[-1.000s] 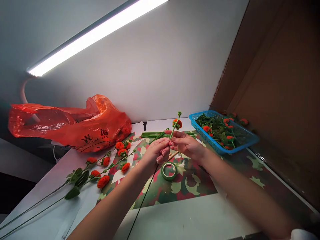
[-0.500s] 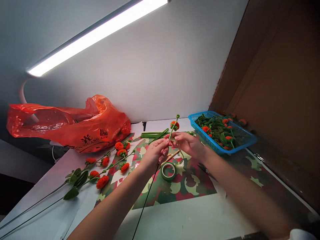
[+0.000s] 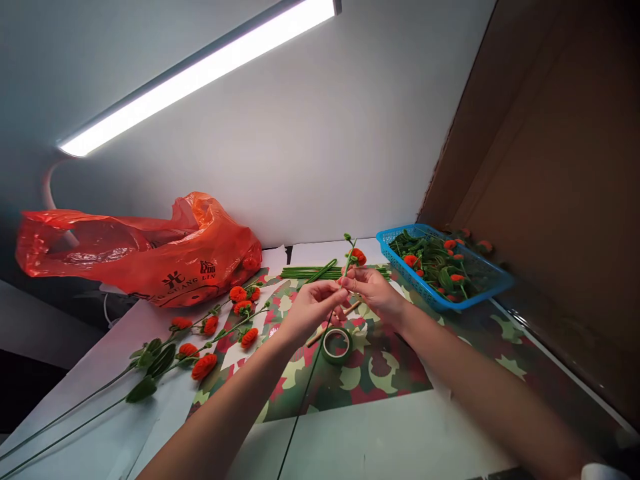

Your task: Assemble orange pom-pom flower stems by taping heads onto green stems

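Note:
Pinched between the fingers of my left hand (image 3: pixel 317 303) is a long thin flower stem (image 3: pixel 303 407) that runs down toward the front edge. At its top show an orange flower (image 3: pixel 359 257) and a small green bud (image 3: pixel 347 237). My right hand (image 3: pixel 374 291) is closed on the same stem just above, its fingertips touching those of the left. Whether tape lies between the fingers is hidden. Just below the hands a roll of green tape (image 3: pixel 327 353) rests on a camouflage-patterned sheet (image 3: pixel 360 387), beside a thin wooden stick (image 3: pixel 314 341).
Finished-looking orange flower stems (image 3: pixel 204 366) lie at left, by a red plastic bag (image 3: pixel 150 260). Green stems (image 3: pixel 300 273) lie behind my hands. A blue basket (image 3: pixel 435 303) of flowers and leaves stands at right. A lit lamp (image 3: pixel 200 80) hangs above.
The flower head has turned to the right of the bud. My right hand's fingers have closed in on the stem, and its lower end has swung slightly right.

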{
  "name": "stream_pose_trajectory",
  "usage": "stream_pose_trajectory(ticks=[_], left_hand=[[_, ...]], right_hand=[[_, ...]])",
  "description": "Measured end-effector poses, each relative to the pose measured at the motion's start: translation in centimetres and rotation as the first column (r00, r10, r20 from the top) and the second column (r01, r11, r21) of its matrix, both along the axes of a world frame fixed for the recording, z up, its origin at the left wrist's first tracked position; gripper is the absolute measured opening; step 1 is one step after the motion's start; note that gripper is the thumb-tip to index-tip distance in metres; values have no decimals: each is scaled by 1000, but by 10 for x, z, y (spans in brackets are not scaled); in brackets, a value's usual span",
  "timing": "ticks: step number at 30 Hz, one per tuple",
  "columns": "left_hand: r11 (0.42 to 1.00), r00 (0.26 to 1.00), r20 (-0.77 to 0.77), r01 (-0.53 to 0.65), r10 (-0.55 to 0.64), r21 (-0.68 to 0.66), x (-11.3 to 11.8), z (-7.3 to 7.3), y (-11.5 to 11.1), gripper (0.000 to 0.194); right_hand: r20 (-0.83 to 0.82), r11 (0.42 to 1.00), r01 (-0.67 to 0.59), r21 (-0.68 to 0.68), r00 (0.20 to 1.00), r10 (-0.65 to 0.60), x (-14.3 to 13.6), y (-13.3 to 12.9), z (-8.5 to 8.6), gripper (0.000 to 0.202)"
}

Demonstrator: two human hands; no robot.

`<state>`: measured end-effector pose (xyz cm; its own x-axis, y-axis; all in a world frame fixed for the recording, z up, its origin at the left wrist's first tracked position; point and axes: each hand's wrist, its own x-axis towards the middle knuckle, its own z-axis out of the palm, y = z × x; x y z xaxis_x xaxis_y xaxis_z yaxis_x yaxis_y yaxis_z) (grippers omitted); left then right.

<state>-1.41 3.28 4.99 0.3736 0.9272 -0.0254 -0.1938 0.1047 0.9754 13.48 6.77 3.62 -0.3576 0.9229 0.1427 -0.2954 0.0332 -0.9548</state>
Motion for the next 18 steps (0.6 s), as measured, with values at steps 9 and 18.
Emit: stream_pose_trajectory(ticks=[9, 18], left_hand=[[990, 987, -100, -120, 128, 78, -2, 13, -8, 17], [925, 843, 537, 183, 26, -333, 6, -9, -4, 19]], right_hand=[[53, 999, -17, 43, 998, 15, 1, -7, 10, 29], [-244, 970, -226, -95, 949, 197, -11, -16, -2, 22]])
